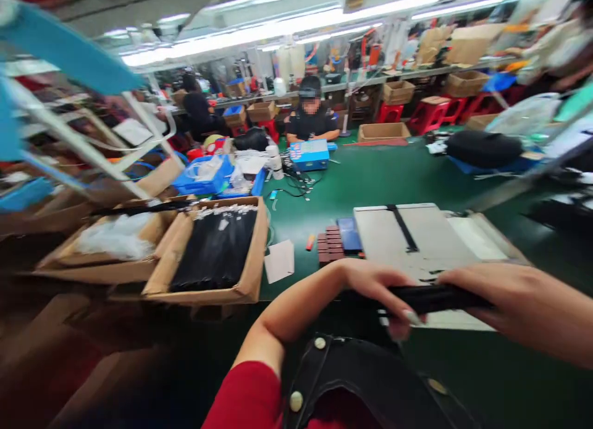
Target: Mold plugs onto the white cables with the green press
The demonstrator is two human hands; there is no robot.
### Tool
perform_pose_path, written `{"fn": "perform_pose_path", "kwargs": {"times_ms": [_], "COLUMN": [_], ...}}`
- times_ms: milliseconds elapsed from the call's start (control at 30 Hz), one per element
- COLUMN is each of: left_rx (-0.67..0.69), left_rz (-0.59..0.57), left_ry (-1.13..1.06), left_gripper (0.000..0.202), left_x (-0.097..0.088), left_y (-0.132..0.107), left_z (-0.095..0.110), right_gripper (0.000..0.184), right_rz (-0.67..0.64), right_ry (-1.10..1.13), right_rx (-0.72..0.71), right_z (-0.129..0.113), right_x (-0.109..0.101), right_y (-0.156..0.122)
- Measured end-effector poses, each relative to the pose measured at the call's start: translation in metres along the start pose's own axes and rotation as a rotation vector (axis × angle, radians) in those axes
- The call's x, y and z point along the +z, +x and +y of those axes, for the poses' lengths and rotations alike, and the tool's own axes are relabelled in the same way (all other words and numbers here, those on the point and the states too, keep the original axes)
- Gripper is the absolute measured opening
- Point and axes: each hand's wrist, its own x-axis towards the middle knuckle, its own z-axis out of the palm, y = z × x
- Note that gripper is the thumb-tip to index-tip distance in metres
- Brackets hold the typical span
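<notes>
the left hand (375, 287) and the right hand (514, 302) are both clamped on a long black bundle (438, 298), set apart along it, with the fingers (401, 296) of the left hand curled over its top. the bundle is held in front of the body, over the near end of a pale flat board (407, 234) with a black strip across it; whether it touches the board cannot be told. a red sleeve (243, 398) covers the left arm, and a black garment (356, 386) with pale round buttons fills the near middle.

left of the board, on the green table (417, 182), lie a stack of dark red blocks (331, 244), a flat blue piece (349, 234), a small orange stick (309, 242) and a white sheet (279, 261). further left, a cardboard box (254, 274) is packed with black bundles (215, 250) tipped with white, beside a second box (106, 271) holding clear plastic (115, 241).

at the far side a co-worker (311, 123) in dark clothes sits behind a blue box (309, 155), with tangled black cables (296, 182) nearby. a black bag (484, 148) lies far right, and red stools (428, 115) stand beyond the table.
</notes>
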Motion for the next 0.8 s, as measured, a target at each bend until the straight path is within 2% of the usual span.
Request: {"fn": "perform_pose_path", "kwargs": {"times_ms": [67, 167, 267, 333, 400, 467, 567, 667, 733, 800], "left_rx": [-0.078, -0.211, -0.372, -0.481, -0.594, -0.696, -0.841, -0.947, -0.976, -1.011], "left_rz": [0.042, 0.141, 0.188, 0.171, 0.144, 0.169, 0.307, 0.427, 0.522, 0.638], "left_ry": [-0.161, -0.309, -0.398, -0.407, -0.392, -0.361, -0.232, -0.093, -0.035, 0.03], "left_gripper": [0.056, 0.049, 0.045, 0.046, 0.049, 0.051, 0.053, 0.048, 0.04, 0.036], "left_x": [-0.012, -0.032, -0.06, -0.085, -0.114, -0.145, -0.193, -0.242, -0.273, -0.298], "left_y": [0.018, 0.05, 0.085, 0.107, 0.126, 0.141, 0.159, 0.179, 0.191, 0.198], "left_z": [-0.022, -0.055, -0.076, -0.081, -0.08, -0.074, -0.06, -0.043, -0.033, -0.026], "right_gripper": [0.027, 0.026, 0.028, 0.029, 0.034, 0.039, 0.042, 0.037, 0.032, 0.03], "right_rz": [-0.203, -0.427, -0.518, -0.535, -0.55, -0.545, -0.47, -0.353, -0.281, -0.244], "right_ry": [0.177, 0.371, 0.51, 0.534, 0.465, 0.336, 0.154, 0.032, -0.014, -0.038], "right_rx": [0.06, 0.247, 0.349, 0.381, 0.404, 0.42, 0.429, 0.488, 0.539, 0.569], "right_z": [0.026, 0.084, 0.149, 0.19, 0.232, 0.281, 0.366, 0.451, 0.498, 0.535], "right_x": [0.011, 0.042, 0.076, 0.088, 0.092, 0.09, 0.09, 0.1, 0.11, 0.121], "right_y": [-0.009, -0.039, -0.089, -0.121, -0.147, -0.166, -0.185, -0.198, -0.205, -0.209]}}
